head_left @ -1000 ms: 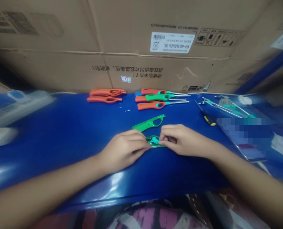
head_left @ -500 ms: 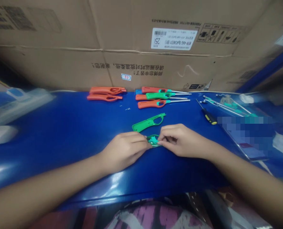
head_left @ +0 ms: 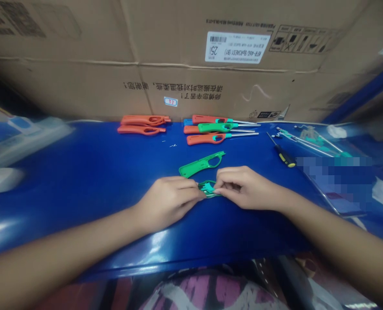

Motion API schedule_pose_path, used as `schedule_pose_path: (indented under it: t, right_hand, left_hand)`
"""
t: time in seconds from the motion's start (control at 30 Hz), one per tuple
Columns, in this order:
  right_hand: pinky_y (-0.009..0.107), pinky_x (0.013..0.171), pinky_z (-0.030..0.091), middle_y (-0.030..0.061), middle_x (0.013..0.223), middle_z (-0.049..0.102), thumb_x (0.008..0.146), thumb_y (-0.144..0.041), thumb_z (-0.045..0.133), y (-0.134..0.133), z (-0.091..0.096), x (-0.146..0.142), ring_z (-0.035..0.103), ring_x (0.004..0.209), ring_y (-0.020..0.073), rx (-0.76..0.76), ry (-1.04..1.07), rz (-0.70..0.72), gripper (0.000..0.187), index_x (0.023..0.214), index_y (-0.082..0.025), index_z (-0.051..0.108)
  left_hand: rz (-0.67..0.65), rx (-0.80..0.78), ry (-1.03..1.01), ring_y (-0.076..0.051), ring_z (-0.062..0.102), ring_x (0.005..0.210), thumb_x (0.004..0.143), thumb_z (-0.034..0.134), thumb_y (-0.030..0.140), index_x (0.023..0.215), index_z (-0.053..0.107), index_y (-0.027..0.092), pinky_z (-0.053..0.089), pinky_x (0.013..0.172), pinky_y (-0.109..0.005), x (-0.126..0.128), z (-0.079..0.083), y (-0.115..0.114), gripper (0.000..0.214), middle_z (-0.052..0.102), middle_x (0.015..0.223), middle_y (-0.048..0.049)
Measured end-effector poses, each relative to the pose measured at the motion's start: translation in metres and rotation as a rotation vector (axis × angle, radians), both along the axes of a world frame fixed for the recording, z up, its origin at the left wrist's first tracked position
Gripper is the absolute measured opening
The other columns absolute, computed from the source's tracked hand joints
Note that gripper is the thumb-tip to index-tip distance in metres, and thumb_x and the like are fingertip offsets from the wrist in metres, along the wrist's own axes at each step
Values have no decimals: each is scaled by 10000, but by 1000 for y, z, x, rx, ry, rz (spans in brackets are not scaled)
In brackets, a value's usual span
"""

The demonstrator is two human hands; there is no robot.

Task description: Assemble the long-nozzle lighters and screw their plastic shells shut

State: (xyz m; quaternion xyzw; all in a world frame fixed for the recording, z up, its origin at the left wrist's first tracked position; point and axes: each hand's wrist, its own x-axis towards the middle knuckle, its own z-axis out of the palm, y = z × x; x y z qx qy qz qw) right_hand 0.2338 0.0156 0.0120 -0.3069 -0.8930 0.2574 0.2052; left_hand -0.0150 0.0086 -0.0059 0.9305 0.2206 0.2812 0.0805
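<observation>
Over the blue surface (head_left: 91,172), we grip a green lighter half-shell (head_left: 212,196) in our left hand (head_left: 170,199) and pinch its turquoise inner piece (head_left: 207,187) in our right hand (head_left: 241,187), seemingly adjusting the fit, which next calls for steady alignment.

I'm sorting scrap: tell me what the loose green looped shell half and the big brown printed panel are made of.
Green looped shell half: probably moulded plastic, semi-gloss, judging by its even, saturated colour.
Brown printed panel: most likely cardboard, matte, given its fold creases and kraft-like tone.
</observation>
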Motion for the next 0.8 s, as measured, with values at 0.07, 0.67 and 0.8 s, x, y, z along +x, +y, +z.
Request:
schedule_pose_path:
  t: [0.07, 0.67, 0.8]
  right_hand:
    - [219, 575, 354, -7, 726, 561, 941, -175, 572, 0, -1, 0, 468, 625, 86, 0, 11, -3, 142, 813, -152, 630]
    - [210, 588, 344, -19, 732, 505, 956, -182, 545, -1, 0, 1, 444, 619, 79, 67, -27, 17, 139, 831, -157, 601]
    - [217, 596, 346, -5, 760, 522, 974, -187, 510, -1, -1, 1, 455, 639, 88, 107, -55, 39, 161, 842, -159, 598]
  left_hand:
    - [7, -14, 4, -152, 716, 838, 989, 552, 213, 975, 710, 201, 543, 749, -254, 0, 0, 0, 159, 744, 911, -7]
    - [116, -344, -74, -199, 658, 1003, 880, 700, 206, 1083, 687, 160, 556, 913, -347, 2, 2, 3, 208, 654, 1095, -79]
    - [144, -419, -68, -205, 665, 984, 863, 716, 209, 1085, 692, 177, 558, 897, -363, 4, 3, 3, 225, 676, 1087, -72]
